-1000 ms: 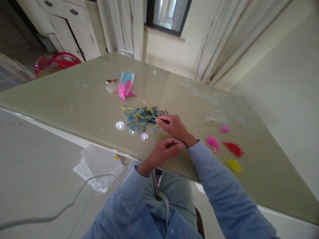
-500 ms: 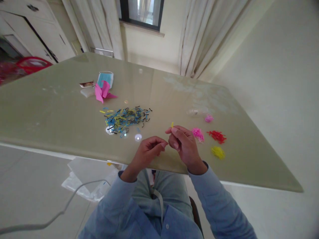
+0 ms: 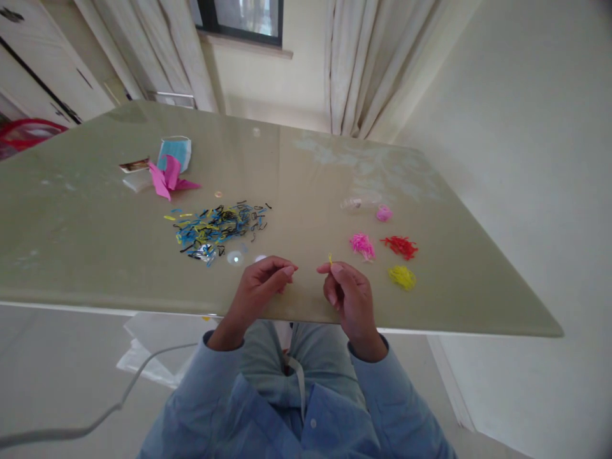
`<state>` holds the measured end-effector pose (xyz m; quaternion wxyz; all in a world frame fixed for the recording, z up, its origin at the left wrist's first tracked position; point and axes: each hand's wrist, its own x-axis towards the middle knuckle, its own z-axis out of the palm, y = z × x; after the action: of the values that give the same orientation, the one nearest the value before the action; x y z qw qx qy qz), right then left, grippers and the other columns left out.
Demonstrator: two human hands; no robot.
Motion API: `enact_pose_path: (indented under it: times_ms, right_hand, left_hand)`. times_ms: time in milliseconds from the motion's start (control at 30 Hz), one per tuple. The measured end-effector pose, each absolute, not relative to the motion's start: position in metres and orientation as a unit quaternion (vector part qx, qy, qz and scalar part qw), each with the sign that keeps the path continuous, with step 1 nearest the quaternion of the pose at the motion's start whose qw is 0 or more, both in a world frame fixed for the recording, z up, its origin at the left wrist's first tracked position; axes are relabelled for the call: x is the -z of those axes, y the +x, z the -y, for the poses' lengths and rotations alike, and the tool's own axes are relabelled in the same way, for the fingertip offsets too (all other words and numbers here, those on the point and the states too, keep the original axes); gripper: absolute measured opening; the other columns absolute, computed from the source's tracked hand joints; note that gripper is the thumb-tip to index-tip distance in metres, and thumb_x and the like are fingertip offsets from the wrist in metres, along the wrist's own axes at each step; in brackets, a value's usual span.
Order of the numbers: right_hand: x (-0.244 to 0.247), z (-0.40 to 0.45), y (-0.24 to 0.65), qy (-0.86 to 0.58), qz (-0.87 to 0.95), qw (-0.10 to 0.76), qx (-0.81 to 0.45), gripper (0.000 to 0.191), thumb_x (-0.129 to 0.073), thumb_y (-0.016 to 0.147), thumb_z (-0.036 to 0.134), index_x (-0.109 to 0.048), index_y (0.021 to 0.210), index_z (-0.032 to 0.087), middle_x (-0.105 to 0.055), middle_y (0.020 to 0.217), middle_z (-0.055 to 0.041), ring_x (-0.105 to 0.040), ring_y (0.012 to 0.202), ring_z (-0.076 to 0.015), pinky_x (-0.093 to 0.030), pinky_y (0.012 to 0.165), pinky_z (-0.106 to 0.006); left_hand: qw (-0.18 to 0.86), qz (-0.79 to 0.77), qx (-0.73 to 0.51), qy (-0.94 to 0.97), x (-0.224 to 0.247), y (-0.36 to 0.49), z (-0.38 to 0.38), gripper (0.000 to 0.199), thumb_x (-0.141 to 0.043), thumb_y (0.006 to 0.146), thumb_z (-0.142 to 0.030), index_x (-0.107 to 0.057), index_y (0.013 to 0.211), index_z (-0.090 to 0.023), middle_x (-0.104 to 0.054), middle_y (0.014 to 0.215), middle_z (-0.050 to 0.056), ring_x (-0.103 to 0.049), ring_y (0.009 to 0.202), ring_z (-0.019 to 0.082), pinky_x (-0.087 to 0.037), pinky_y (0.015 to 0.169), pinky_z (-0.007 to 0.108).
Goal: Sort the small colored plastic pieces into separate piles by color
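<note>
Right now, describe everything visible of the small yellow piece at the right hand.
The yellow piece is thin, short and bright, perhaps a small rubber band, though too small to be sure of its material or whether it forms a loop. It is pinched between the thumb and index finger of the right hand, its visible end poking up past the fingertips; the fingers hide the rest. It is apart from the left hand, and the table shows behind it.

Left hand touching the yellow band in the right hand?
Apart. The head view shows tabletop between the left hand and the yellow band, which is pinched in the right hand.
</note>
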<state>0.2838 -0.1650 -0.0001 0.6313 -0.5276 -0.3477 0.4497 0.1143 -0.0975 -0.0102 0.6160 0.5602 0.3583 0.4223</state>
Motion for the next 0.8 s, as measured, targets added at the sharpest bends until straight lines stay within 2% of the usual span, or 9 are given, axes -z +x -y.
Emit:
enact_pose_path:
  times_ms: [200,533,800]
  right_hand:
    - [-0.002,0.177,0.289,-0.589,0.386,0.609,-0.365,0.036,-0.057,0.092,0.047,-0.074,0.083,0.016,-0.043,0.044,0.0066,-0.033,0.039,-0.0076,-0.025,0.041,-0.022]
    - [0.004,0.199,0.313,-0.65,0.492,0.541,-0.207,0.033,-0.052,0.097,0.038,-0.077,0.091,0.017,-0.05,0.052,0.004,-0.045,0.046,-0.0102,-0.036,0.049,-0.024]
    - [-0.003,0.23,0.381,-0.754,0.43,0.494,-0.05,0.033,-0.062,0.09,0.044,-0.078,0.091,0.014,-0.059,0.061,0.0009,-0.046,0.054,-0.0116,-0.039,0.053,-0.024]
  left_hand:
    - [0.608,-0.372,-0.425,0.558,0.009,0.115,0.097,0.02,-0.072,0.082,-0.036,-0.074,0.083,-0.016,-0.064,0.066,0.0,-0.052,0.054,0.008,-0.043,0.052,0.019]
    - [0.596,-0.376,-0.425,0.568,0.009,0.116,0.098,0.018,-0.071,0.082,-0.034,-0.074,0.083,-0.016,-0.064,0.065,-0.001,-0.052,0.053,0.008,-0.043,0.05,0.019]
    - [0.575,-0.378,-0.421,0.592,0.008,0.114,0.099,0.016,-0.071,0.082,-0.033,-0.075,0.084,-0.017,-0.063,0.066,0.0,-0.053,0.054,0.009,-0.045,0.051,0.02]
